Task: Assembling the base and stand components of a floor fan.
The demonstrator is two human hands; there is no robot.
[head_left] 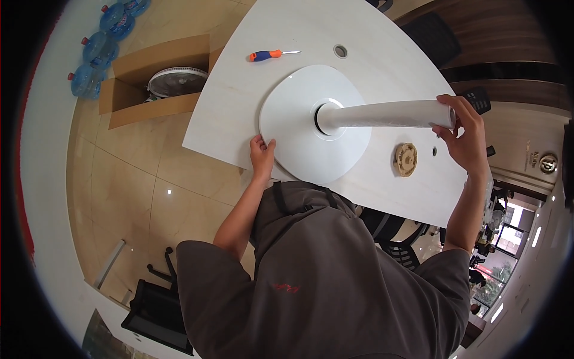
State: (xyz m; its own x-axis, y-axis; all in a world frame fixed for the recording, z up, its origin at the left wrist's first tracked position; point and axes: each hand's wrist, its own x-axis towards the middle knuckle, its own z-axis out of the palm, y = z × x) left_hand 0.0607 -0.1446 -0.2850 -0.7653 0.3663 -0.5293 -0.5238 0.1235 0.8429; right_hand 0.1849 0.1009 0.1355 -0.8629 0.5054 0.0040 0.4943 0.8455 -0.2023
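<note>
Dark grey-brown shirt (pixel 323 275) nearest the lens, small red mark on its front, belly side right up at the table edge. Past it: white table (pixel 227 113) with a wide white disc base (pixel 299 149) lying flat near the front edge, ring collar (pixel 329 103) at its middle.

White tube (pixel 394 113) runs from that collar out to frame right. Lower end sits at or in the collar, dark gap showing on the left side; can't tell how deep it's seated, or whether it's plumb, given the fisheye.

Right hand (pixel 463 128) has the tube's free end, fingers curled over one side, thumb on the other, partway closed around it. Left hand (pixel 262 157) is at the disc's left rim, fingers loosely bent, thumb near the edge; can't tell if it's gripping or just resting.

Also on the table: tan round part (pixel 406 160) with a raised hub, right of the disc, below the tube in view. Blue-and-orange screwdriver (pixel 272 55) beyond the disc, blade pointing right, near a round cable hole (pixel 340 51).

Floor left: carton (pixel 155 110) with flaps up, round grille (pixel 177 82) inside. Blue water bottles (pixel 100 50) lined up along the wall.
</note>
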